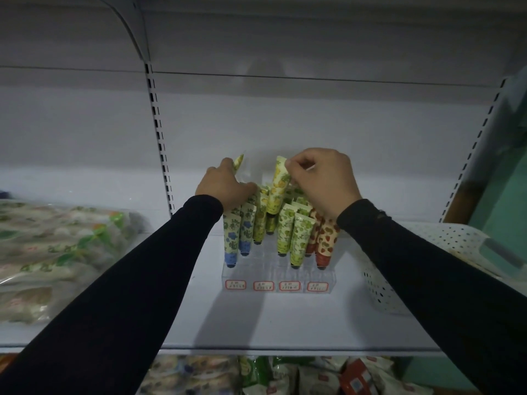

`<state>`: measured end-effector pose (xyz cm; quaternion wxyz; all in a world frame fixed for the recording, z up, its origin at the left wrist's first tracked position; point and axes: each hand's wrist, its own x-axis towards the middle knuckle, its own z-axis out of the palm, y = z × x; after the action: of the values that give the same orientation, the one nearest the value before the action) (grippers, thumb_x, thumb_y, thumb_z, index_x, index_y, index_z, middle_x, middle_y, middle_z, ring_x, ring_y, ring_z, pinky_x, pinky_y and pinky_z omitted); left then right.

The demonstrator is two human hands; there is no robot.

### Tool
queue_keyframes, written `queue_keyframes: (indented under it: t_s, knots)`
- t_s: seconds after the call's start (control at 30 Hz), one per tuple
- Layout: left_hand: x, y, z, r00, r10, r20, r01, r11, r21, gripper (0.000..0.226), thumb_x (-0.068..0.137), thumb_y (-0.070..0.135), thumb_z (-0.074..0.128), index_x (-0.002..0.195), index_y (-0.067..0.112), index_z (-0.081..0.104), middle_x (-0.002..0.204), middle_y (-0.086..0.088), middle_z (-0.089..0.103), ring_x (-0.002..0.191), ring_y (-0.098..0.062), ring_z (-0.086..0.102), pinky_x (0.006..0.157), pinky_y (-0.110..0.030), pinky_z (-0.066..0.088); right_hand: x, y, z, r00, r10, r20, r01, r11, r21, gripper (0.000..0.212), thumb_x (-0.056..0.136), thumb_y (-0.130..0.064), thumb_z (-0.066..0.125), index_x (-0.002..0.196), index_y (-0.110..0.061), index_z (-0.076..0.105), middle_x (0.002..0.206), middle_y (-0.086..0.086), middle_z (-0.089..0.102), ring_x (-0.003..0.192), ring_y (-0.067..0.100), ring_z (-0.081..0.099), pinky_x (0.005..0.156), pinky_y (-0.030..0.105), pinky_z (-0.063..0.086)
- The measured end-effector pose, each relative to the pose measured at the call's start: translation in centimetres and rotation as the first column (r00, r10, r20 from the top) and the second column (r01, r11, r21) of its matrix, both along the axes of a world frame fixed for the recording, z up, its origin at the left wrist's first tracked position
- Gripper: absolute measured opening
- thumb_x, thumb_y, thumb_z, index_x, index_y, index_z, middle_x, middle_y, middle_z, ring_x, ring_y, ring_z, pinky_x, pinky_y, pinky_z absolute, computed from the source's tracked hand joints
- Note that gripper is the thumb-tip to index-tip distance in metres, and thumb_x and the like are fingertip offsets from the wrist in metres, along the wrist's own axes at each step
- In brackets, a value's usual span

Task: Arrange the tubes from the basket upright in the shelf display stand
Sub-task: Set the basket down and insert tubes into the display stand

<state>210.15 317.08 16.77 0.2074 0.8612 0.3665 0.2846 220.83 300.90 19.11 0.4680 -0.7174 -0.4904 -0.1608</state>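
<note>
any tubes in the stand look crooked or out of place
One: the yellow-green tube pinched by the right hand stands raised and tilted above the yellow column, not yet seated. The other tubes in the clear stand look upright.

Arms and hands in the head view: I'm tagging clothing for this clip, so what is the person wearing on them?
Both arms are covered by long, close-fitting black sleeves that end at the wrists. The left hand and right hand are bare: no gloves, and no rings, watch or markings visible in this dim light.
</note>
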Motion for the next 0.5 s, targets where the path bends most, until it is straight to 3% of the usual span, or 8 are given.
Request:
queue_keyframes:
  t_s: [0.13, 0.5]
  knots:
    - [0.1, 0.1, -0.1, 1.000, 0.001, 0.009, -0.001, 1.000, -0.003, 0.060, 0.085, 0.046, 0.065, 0.131, 0.014, 0.042, 0.107, -0.009, 0.048, 0.083, -0.024, 0.051, 0.051, -0.025, 0.033, 0.7, -0.3, 1.5, 0.998, 0.006, -0.067, 0.003, 0.991, 0.133, 0.020, 0.091, -0.021, 0.062, 0.080, -0.009, 0.075, 0.072, -0.003, 0.071, 0.069, 0.012, 0.069, 0.076, 0.035, 0.058]
    - [0.2, 0.2, -0.2, 1.000, 0.002, 0.022, -0.001, 1.000, -0.013, 0.060, 0.087, 0.046, 0.065, 0.132, 0.014, 0.042, 0.106, -0.009, 0.048, 0.079, -0.021, 0.049, 0.049, -0.024, 0.031, 1.2, 0.8, 1.6, 1.000, 0.003, 0.017, -0.003, 1.000, 0.003, 0.020, 0.092, -0.022, 0.062, 0.085, -0.009, 0.075, 0.075, -0.006, 0.070, 0.073, 0.011, 0.068, 0.080, 0.033, 0.057]
